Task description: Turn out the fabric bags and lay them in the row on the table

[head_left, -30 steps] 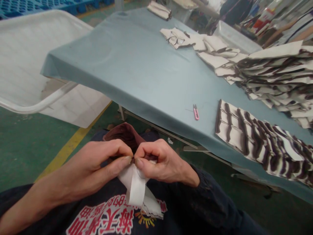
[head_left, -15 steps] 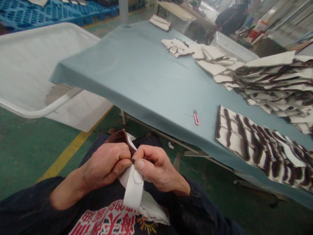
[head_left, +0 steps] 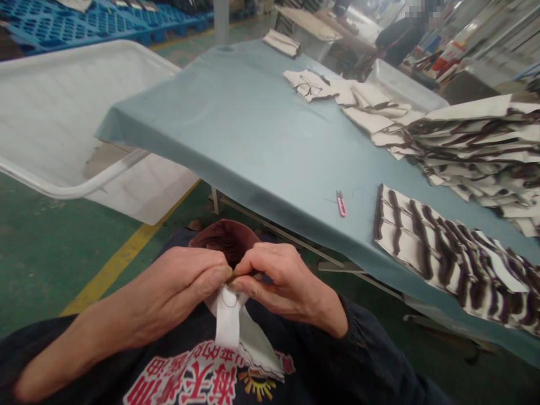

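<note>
Over my lap, my left hand (head_left: 185, 287) and my right hand (head_left: 284, 281) meet fingertip to fingertip. Both pinch the edge of a sewn fabric piece (head_left: 225, 232) with a brown inner side, which bulges open beyond the fingers. A white strip (head_left: 228, 326) hangs down from the pinched spot, with a thin dark thread looped across its top. Beside the strip, a pale flap of cloth (head_left: 259, 346) drapes over my dark apron. Whether a needle is between the fingertips is hidden. On the table lie pink thread snips (head_left: 341, 205).
The blue-covered table (head_left: 236, 118) slants across in front of me. On its right are a row of overlapping brown-and-white fabric pieces (head_left: 405, 225) and a large heap (head_left: 472, 135). Eyeglasses (head_left: 309, 88) lie farther back. A white tub (head_left: 88, 107) stands left; a person (head_left: 407, 34) is in the background.
My hands have drawn in and turned at the pinch, and the fabric's brown side has opened wider. The thread loop on the strip looks smaller. The view has shifted slightly.
</note>
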Tool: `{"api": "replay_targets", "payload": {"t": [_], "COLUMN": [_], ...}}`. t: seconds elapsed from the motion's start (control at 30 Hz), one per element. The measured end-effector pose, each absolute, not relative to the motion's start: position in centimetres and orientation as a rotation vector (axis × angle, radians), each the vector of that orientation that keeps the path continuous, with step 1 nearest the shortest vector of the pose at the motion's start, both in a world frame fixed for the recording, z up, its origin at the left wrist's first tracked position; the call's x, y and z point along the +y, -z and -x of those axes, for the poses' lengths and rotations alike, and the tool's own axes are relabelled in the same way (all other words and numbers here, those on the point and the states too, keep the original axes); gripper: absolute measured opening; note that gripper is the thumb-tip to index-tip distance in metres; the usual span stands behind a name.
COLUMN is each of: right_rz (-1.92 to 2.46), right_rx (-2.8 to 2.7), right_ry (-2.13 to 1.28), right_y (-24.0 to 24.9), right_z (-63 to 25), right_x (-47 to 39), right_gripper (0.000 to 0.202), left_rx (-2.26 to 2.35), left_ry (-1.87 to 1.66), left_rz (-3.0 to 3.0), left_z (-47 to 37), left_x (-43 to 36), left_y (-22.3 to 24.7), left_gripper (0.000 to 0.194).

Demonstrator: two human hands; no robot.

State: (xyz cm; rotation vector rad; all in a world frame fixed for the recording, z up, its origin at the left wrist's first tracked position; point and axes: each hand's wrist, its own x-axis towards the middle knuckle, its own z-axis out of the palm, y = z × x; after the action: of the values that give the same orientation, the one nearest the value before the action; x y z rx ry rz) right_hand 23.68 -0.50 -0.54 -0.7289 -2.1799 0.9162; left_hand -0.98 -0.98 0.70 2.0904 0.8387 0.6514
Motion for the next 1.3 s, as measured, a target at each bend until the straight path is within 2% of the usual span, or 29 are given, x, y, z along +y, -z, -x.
{"api": "replay_targets", "payload": {"t": [0.2,0.33,0.47,0.73,0.87,0.93,1.13,1.3], "right_rz": [0.706,0.66,0.689,0.749,0.71,0.664,0.598,0.703], "right_rx": [-2.291,-2.208,-2.291,-2.503,-2.445,-2.323,-1.756,-1.574], "right_ry": [-0.866,-0.952,-0.858,-0.823,-0.76,-0.876,-1.593,-1.842], "right_y": [-0.1,-0.8,-0.4,0.1,0.3,1.0,3.5,3.5], "right_z": [-24.3,-24.5,-24.6,-25.3,-25.5,-25.4,-24.7,-24.4], "right_x": [-1.1,-1.8,-2.0,-3.0,-3.4,-3.3,-3.1,-2.8], "right_gripper": [0.035,0.025,0.017,0.012,0.02,0.027,0.043,0.053], "left_rx": [0.743,0.695,0.769,0.772,0.754,0.809,0.938,0.809], "left_ry": [-0.501,-0.542,-0.641,-0.578,-0.625,-0.667,-0.855,-0.887], "left_rz": [-1.767,-1.631,-1.818,-2.24,-2.275,-2.215,-1.937,-1.792], "left_z": [0.3,0.2,0.4,1.1,0.0,-0.9,-2.6,-2.9], "left_x": [-0.6,-1.2,-1.5,-2.4,-3.8,-4.5,-5.7,-5.7], "left_y": [-1.0,0.0,0.8,1.7,0.8,0.1,-1.0,-1.2], "left_gripper": [0.045,0.045,0.043,0.032,0.032,0.033,0.031,0.032]}}
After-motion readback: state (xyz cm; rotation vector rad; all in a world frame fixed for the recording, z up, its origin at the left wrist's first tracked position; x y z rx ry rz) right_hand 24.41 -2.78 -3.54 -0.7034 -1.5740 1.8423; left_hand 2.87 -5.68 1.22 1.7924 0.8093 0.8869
